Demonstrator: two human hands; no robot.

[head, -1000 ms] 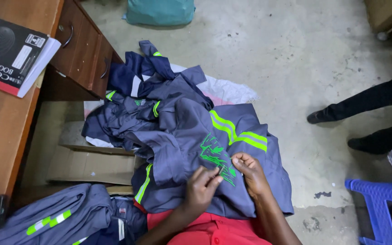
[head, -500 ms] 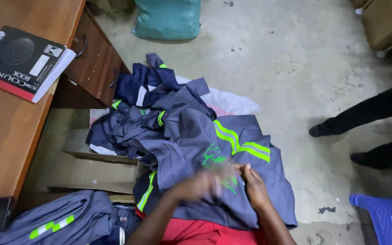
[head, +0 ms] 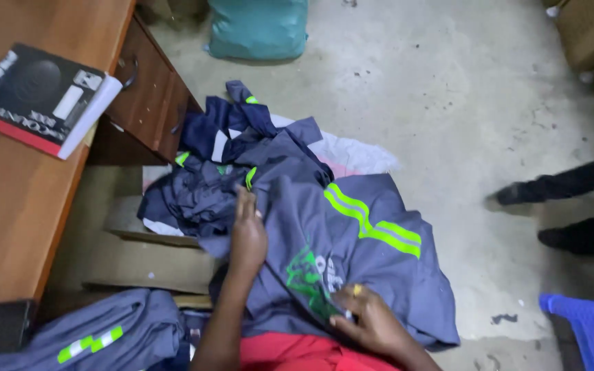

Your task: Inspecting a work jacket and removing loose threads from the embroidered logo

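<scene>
A grey work shirt with bright green stripes and a green printed logo lies over my lap. My left hand reaches forward and rests flat on the shirt's upper left part, beside a heap of more grey and navy garments. My right hand presses down on the shirt near the logo, fingers pinching the fabric close to my body. A ring shows on one finger.
A wooden desk with drawers stands at the left, a black book on it. Folded grey garments lie at bottom left. A teal bag sits ahead. Another person's legs and a blue plastic stool are at the right.
My left hand has moved from beside the right hand, near the logo, forward and left toward the garment heap. The right hand stays at the logo. The view shifted slightly.
</scene>
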